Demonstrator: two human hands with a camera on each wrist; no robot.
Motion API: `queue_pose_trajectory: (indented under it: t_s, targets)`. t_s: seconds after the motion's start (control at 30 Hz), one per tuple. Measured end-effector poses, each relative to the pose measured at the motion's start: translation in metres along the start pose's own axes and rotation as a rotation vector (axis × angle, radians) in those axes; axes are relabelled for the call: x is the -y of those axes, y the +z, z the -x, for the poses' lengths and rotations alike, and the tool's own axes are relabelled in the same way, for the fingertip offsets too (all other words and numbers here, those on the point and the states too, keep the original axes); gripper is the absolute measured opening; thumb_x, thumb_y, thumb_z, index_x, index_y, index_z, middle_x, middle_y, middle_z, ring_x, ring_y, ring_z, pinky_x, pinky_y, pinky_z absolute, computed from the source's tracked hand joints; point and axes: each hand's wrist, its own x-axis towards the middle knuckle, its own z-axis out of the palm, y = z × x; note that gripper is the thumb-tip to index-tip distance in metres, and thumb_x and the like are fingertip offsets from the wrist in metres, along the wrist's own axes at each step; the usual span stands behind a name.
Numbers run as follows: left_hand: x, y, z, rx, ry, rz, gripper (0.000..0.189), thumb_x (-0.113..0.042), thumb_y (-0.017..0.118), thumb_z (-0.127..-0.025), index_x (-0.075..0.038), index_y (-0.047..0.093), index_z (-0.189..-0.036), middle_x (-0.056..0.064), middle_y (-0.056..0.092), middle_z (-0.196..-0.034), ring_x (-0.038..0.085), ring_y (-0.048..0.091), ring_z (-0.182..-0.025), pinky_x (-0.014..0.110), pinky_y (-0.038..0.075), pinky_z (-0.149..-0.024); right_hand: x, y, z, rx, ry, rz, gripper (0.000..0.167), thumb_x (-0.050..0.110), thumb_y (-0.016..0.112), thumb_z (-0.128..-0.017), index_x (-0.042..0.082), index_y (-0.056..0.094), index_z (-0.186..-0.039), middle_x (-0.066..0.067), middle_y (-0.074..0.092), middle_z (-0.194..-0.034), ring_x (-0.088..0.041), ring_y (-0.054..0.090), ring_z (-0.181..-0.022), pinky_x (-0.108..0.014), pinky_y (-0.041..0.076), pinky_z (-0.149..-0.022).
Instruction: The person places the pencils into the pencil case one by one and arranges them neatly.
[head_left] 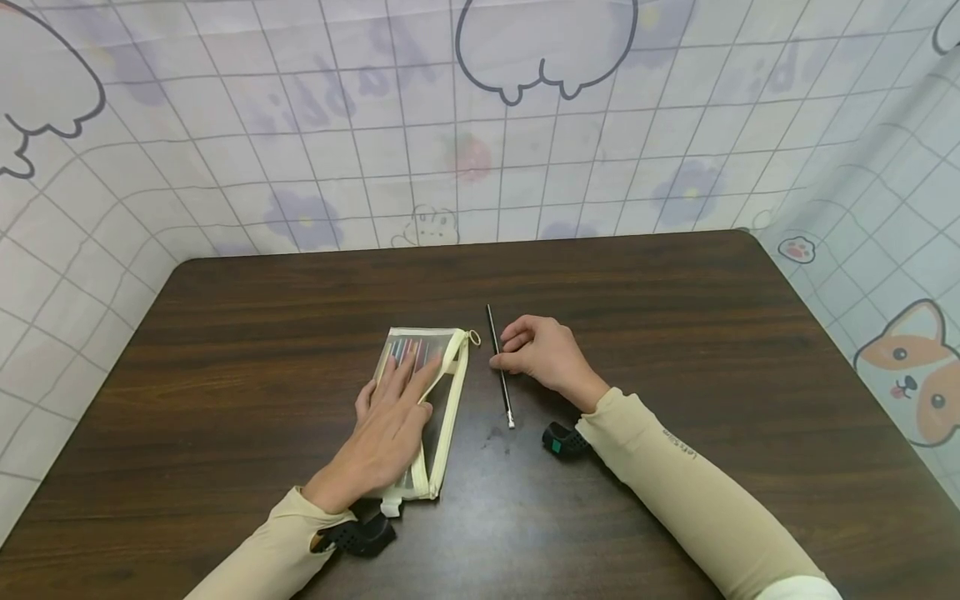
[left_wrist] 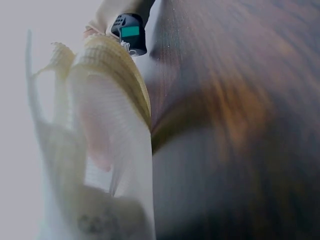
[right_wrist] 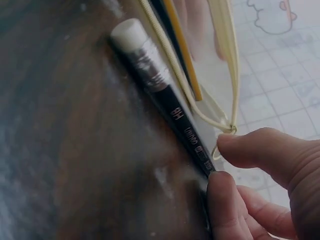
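Observation:
A see-through pencil case (head_left: 454,392) with pale yellow edging and zip lies on the table, several coloured pencils (head_left: 408,347) showing inside. My left hand (head_left: 386,429) rests on it with fingers spread and fairly straight. Just to the case's right is a dark HB pencil (head_left: 506,398), its white eraser (right_wrist: 129,34) toward me. My right hand (head_left: 551,354) is at the pencil's middle; a fingertip (right_wrist: 221,192) touches it, while the thumb stands slightly apart. The left wrist view shows the case's mesh side (left_wrist: 132,150) close up; my left fingers are hidden there.
A dark wooden table (head_left: 637,308) bears everything, with a grid-patterned cloth (head_left: 360,150) behind it and at both sides. A ring pull (head_left: 474,337) sticks out from the case's far right corner. Black wrist devices (head_left: 564,442) hang under both forearms.

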Motion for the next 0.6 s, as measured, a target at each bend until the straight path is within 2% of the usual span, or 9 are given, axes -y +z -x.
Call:
queue_pose_trajectory:
  t_s: [0.23, 0.6]
  targets:
    - [0.000, 0.000, 0.000, -0.003, 0.006, -0.002, 0.059, -0.021, 0.033, -0.106, -0.028, 0.028, -0.165, 0.013, 0.014, -0.175, 0.041, 0.002, -0.164, 0.071, 0.005, -0.120, 0.005, 0.001, 0.001, -0.019, -0.031, 0.082, 0.032, 0.022, 0.087, -0.081, 0.012, 0.072, -0.107, -0.005, 0.076, -0.097, -0.014, 0.073, -0.072, -0.030, 0.057, -0.068]
    - [0.001, 0.000, 0.000, -0.003, 0.009, 0.001, 0.059, -0.022, 0.032, -0.107, -0.029, 0.028, -0.165, 0.014, 0.014, -0.175, 0.040, 0.001, -0.164, 0.071, 0.004, -0.120, 0.015, 0.000, 0.006, -0.006, -0.007, 0.139, 0.031, 0.014, 0.083, -0.083, 0.005, 0.069, -0.109, -0.009, 0.076, -0.094, -0.012, 0.071, -0.064, -0.029, 0.058, -0.064]
